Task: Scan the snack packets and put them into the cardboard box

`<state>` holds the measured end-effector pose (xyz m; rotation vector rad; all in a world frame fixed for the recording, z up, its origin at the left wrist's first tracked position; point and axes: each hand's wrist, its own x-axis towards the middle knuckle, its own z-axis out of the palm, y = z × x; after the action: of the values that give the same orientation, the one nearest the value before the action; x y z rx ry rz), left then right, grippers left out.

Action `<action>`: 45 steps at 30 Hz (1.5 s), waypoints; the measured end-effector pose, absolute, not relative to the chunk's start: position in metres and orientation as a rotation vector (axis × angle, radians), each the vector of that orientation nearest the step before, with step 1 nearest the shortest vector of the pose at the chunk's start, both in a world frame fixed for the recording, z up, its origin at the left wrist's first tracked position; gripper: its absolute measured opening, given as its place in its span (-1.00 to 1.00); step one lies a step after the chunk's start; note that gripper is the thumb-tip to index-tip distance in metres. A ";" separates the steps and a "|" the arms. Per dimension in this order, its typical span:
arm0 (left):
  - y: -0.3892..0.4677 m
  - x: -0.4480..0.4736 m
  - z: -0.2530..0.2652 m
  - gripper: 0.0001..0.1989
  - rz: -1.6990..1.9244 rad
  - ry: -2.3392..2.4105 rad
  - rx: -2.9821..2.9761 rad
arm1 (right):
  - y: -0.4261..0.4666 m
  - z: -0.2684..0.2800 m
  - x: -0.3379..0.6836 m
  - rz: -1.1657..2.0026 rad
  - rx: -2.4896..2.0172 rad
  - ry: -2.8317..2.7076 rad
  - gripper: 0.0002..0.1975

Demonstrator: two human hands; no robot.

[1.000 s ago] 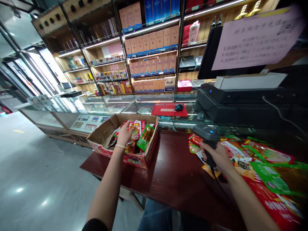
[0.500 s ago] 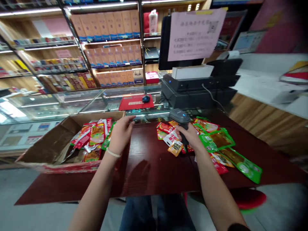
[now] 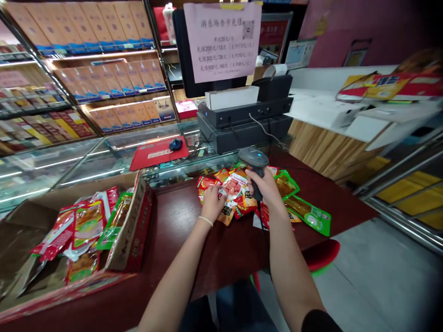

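My right hand [image 3: 266, 186] is wrapped round the handle of a dark grey barcode scanner [image 3: 254, 157], which has a small blue light on top and a cable hanging below. Under and around it lies a loose pile of snack packets in red, orange and white. My left hand [image 3: 212, 203], wearing a pale wristband, is at the pile's left side. Its fingers are closed at the edge of a white and red snack packet [image 3: 233, 184]; the fingertips are partly hidden. Green snack packets [image 3: 309, 216] lie to the right of the scanner.
A cardboard box [image 3: 133, 221] holding several red and green packets stands at the left of the dark red table [image 3: 173, 230]. Behind are a glass counter, a red mat [image 3: 152, 154] with a mouse [image 3: 175, 144], and a monitor [image 3: 183, 55] bearing a pink notice. A red stool [image 3: 321, 256] is below.
My left hand has moved from beside the box rightward to the packet pile and closed there. The view has turned right. My right hand still holds the scanner over the pile.
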<state>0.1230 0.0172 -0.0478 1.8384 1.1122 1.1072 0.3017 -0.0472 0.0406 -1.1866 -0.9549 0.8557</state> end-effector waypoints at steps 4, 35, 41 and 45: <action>0.024 0.126 -0.054 -0.57 1.017 1.162 1.858 | -0.047 0.040 0.303 0.839 -1.180 -0.929 -0.60; 0.009 0.004 -0.041 -0.63 1.273 0.783 0.736 | -0.041 0.017 0.226 1.172 -1.162 -1.197 -0.60; 0.007 -0.002 -0.034 -0.64 1.190 0.682 0.561 | -0.043 0.023 0.219 1.168 -1.169 -1.211 -0.59; 0.010 -0.010 -0.033 -0.71 1.134 0.619 0.432 | -0.043 0.025 0.218 1.187 -1.186 -1.203 -0.59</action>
<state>-0.0103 0.0095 -0.0332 0.4322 0.6185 1.1335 0.2183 -0.0430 0.0245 -1.1859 -1.2027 1.1872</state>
